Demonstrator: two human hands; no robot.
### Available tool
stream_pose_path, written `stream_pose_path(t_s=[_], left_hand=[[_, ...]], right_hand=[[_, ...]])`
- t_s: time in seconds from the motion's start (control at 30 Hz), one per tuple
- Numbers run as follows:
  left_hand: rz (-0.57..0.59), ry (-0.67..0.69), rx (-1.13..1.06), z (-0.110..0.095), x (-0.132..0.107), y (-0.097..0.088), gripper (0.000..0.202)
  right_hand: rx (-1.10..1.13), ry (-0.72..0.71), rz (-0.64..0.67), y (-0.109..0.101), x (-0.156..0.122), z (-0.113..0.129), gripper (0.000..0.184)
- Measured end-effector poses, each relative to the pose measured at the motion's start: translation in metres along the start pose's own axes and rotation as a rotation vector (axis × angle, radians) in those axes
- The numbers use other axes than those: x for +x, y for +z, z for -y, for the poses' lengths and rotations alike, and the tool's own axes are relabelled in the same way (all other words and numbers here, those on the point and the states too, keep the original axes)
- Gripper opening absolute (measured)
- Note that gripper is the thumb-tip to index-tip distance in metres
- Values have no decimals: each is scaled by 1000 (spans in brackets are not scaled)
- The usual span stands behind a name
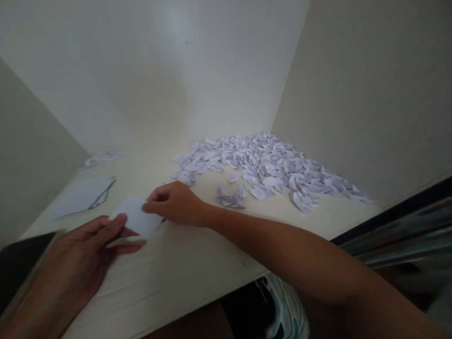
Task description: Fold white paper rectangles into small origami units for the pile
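Note:
A small white piece of paper [137,217] is held between both hands above the table, toward the left. My left hand [100,235] pinches its near left edge, thumb on top and fingers beneath. At the paper's right edge, my right hand [173,202] is closed with thumb and index finger gripping it. A stack of flat white paper [83,195] lies beyond the left hand. To the right of the right hand, a small cluster of folded white paper pieces [232,197] rests on the table.
A wide heap of folded paper pieces [261,160] spreads along the back and right of the light table [190,278]. A few more paper pieces [104,157] lie at the back left corner. Walls [226,70] enclose the table's far side. A dark object [21,263] stands at the left edge.

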State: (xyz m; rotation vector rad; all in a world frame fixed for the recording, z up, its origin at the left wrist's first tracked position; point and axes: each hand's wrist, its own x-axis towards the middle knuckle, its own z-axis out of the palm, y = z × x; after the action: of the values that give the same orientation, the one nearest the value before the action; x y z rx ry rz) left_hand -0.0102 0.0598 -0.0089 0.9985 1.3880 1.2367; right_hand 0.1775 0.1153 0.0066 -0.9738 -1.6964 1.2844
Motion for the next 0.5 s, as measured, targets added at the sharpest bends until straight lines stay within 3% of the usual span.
stream_pose_path(t_s=[0.1,0.3,0.4,0.5], left_hand=[[44,-36,-79,-13,-8,12,29],[59,90,-129,-12,-3,12,32],[63,187,-130,-9,-6,12,31],[72,337,-91,-9,-10,13,49]], right_hand=[[46,34,38,-6,1,1,18],[129,62,111,-7,0,3,15],[143,60,46,-6,-1,3,15],[211,71,-38,-5,-1,5,18]])
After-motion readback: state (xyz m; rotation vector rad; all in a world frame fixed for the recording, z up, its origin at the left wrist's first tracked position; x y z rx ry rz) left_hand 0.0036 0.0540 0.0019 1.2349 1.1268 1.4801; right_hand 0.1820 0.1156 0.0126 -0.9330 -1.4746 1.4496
